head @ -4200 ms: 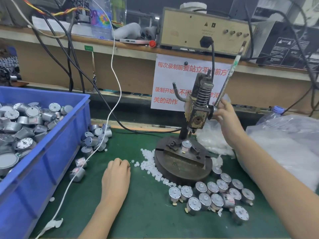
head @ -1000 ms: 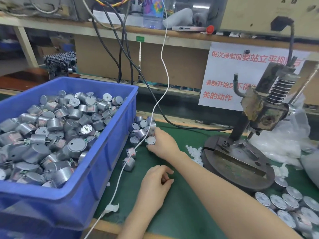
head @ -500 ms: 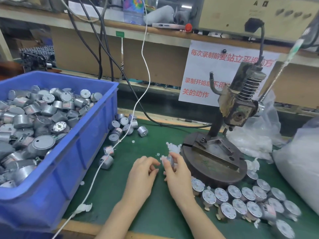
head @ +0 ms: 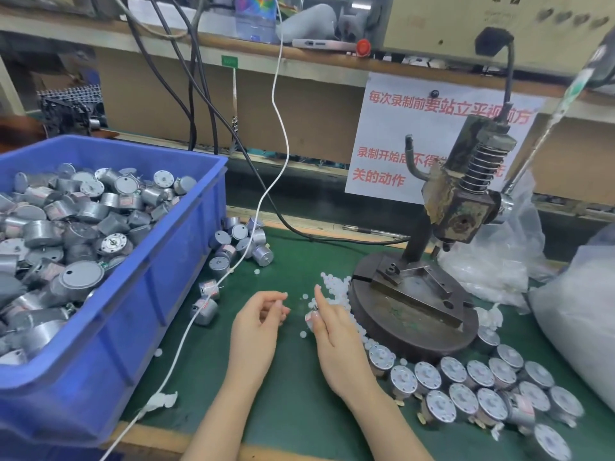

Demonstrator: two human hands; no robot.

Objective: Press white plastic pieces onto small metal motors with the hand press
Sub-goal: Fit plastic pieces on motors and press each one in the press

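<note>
Your right hand (head: 336,331) holds a motor (head: 310,319), mid frame. Your left hand (head: 259,317) curls just left of it; I cannot tell if it holds anything. The press (head: 412,314) sits right of both.

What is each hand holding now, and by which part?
Right hand grips a motor by its side, mostly hidden. Left hand: fingers curled, whether they pinch anything cannot be told.
</note>
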